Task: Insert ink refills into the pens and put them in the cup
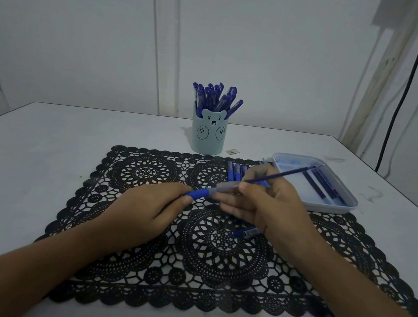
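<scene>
Over the lace mat (144, 172), the left hand (149, 209) grips a blue pen barrel (203, 193) while the right hand (269, 204) pinches an ink refill (282, 174) at its mouth. The pen-filled bear cup (207, 137) stands behind the mat.

I count 1 left hand (147, 209), 1 right hand (272, 205), 1 held pen (198, 193), 1 held refill (282, 174), 1 cup (207, 136).

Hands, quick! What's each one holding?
Left hand: holding the pen by its blue grip.
Right hand: pinching the ink refill.
</scene>
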The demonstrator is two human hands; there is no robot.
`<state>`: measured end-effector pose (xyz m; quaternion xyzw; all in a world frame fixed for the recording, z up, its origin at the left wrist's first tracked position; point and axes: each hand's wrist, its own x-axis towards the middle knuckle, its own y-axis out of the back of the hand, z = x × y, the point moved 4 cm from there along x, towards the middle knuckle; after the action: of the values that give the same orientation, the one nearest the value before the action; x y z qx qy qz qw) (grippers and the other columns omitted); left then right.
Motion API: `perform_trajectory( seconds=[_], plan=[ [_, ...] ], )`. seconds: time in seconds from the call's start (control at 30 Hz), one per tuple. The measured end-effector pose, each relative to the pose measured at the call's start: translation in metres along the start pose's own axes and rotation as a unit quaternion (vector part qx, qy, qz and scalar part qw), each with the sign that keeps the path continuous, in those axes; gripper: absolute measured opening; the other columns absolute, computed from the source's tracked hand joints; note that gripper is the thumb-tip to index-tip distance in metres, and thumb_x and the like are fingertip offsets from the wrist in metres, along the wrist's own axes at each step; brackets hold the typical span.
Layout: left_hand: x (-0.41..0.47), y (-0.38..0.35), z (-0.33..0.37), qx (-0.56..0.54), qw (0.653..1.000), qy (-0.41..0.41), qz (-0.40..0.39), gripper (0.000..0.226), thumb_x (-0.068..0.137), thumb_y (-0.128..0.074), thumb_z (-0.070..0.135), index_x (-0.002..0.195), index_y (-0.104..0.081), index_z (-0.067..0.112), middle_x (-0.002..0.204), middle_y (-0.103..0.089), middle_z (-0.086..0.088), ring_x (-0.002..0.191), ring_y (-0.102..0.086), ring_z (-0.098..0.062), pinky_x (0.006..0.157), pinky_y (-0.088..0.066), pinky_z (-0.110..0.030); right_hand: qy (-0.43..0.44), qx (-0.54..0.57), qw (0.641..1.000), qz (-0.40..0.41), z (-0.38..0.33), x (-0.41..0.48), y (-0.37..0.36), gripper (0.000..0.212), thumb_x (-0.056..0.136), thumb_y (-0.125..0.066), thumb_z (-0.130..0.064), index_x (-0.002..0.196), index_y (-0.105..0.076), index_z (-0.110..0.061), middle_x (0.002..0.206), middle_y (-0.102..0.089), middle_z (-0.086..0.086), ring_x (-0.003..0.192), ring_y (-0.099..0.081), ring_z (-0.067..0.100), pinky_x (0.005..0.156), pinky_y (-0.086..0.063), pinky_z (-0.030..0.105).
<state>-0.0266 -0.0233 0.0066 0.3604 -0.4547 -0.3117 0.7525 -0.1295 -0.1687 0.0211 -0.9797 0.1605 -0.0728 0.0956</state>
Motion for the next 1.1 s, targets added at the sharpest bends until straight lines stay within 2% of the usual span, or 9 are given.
perform_trajectory(
  seconds=[0.17, 0.33, 0.43, 0.5, 0.63, 0.77, 0.9, 1.0, 1.1],
  plan=[
    [0.000, 0.000, 0.001, -0.006, 1.000, -0.006, -0.005, 0.049, 0.085, -0.024, 0.051, 0.103, -0.060, 0.023, 0.064, -0.050, 0.019, 0.070, -0.051, -0.002, 0.059, -0.035, -0.010, 0.010, -0.036, 0.999, -0.022, 0.003, -0.001, -0.002, 0.013, 0.091, -0.047, 0.000, 0.083, -0.047, -0.010, 0.085, -0.071, 0.015, 0.080, -0.070, 0.025, 0.071, -0.058, 0.031],
    [0.000, 0.000, 0.000, -0.001, 1.000, -0.011, -0.005, 0.048, 0.086, -0.025, 0.051, 0.106, -0.060, 0.024, 0.070, -0.055, 0.017, 0.074, -0.052, -0.002, 0.060, -0.036, -0.010, 0.011, -0.185, 0.982, -0.022, 0.003, -0.002, -0.001, 0.015, 0.083, -0.061, -0.013, 0.097, -0.061, -0.017, 0.068, -0.064, -0.003, 0.058, -0.058, 0.006, 0.053, -0.048, 0.019],
    [0.000, 0.001, -0.002, -0.016, 1.000, 0.001, 0.010, 0.045, 0.086, -0.026, 0.051, 0.103, -0.059, 0.024, 0.065, -0.053, 0.016, 0.071, -0.052, -0.003, 0.058, -0.036, -0.011, -0.016, -0.124, 0.992, 0.003, 0.002, -0.002, 0.004, 0.026, 0.082, -0.056, -0.031, 0.107, -0.056, -0.022, 0.063, -0.061, -0.006, 0.051, -0.050, 0.007, 0.046, -0.038, 0.020],
    [0.000, 0.002, -0.003, -0.025, 0.999, 0.006, 0.022, 0.042, 0.087, -0.028, 0.050, 0.101, -0.059, 0.026, 0.063, -0.054, 0.014, 0.069, -0.053, -0.006, 0.057, -0.038, -0.015, -0.012, -0.034, 0.998, 0.047, -0.002, -0.002, 0.010, 0.025, 0.082, -0.052, -0.037, 0.097, -0.052, -0.018, 0.060, -0.058, -0.004, 0.048, -0.044, 0.010, 0.042, -0.031, 0.022],
    [0.001, 0.003, -0.005, -0.032, 0.999, 0.009, 0.031, 0.040, 0.087, -0.029, 0.049, 0.100, -0.059, 0.026, 0.062, -0.053, 0.013, 0.066, -0.052, -0.007, 0.054, -0.038, -0.016, 0.058, 0.031, 0.988, 0.138, -0.010, -0.005, 0.019, 0.014, 0.094, -0.045, -0.021, 0.081, -0.047, -0.016, 0.058, -0.056, -0.001, 0.048, -0.044, 0.015, 0.043, -0.033, 0.027],
    [0.001, 0.002, -0.004, -0.024, 1.000, 0.006, 0.019, 0.044, 0.086, -0.029, 0.050, 0.103, -0.060, 0.024, 0.062, -0.053, 0.014, 0.064, -0.052, -0.005, 0.053, -0.036, -0.013, 0.070, -0.157, 0.977, 0.125, -0.009, -0.007, 0.016, 0.013, 0.090, -0.052, -0.020, 0.081, -0.059, -0.014, 0.060, -0.054, 0.000, 0.046, -0.046, 0.007, 0.044, -0.040, 0.018],
    [0.001, 0.001, -0.005, -0.022, 1.000, 0.007, 0.013, 0.046, 0.086, -0.028, 0.051, 0.104, -0.060, 0.024, 0.063, -0.055, 0.012, 0.065, -0.052, -0.008, 0.053, -0.037, -0.019, 0.087, -0.429, 0.898, 0.043, -0.005, -0.008, 0.008, 0.013, 0.087, -0.055, -0.035, 0.095, -0.065, -0.031, 0.081, -0.063, -0.011, 0.069, -0.056, 0.002, 0.063, -0.042, 0.012],
    [0.001, 0.001, -0.006, -0.019, 1.000, 0.009, 0.012, 0.046, 0.085, -0.028, 0.051, 0.105, -0.060, 0.025, 0.063, -0.055, 0.012, 0.064, -0.052, -0.008, 0.054, -0.038, -0.020, 0.117, -0.579, 0.806, -0.019, 0.001, -0.009, -0.001, 0.028, 0.088, -0.053, -0.037, 0.113, -0.061, -0.028, 0.093, -0.054, -0.015, 0.084, -0.050, -0.001, 0.072, -0.035, 0.006],
    [0.000, 0.000, -0.006, -0.016, 1.000, 0.007, 0.010, 0.046, 0.086, -0.028, 0.051, 0.106, -0.060, 0.025, 0.064, -0.055, 0.012, 0.064, -0.052, -0.007, 0.054, -0.037, -0.018, 0.156, -0.651, 0.740, -0.064, 0.011, -0.009, -0.006, 0.032, 0.089, -0.051, -0.039, 0.119, -0.057, -0.029, 0.105, -0.053, -0.011, 0.096, -0.047, 0.004, 0.087, -0.040, 0.020]
  ],
)
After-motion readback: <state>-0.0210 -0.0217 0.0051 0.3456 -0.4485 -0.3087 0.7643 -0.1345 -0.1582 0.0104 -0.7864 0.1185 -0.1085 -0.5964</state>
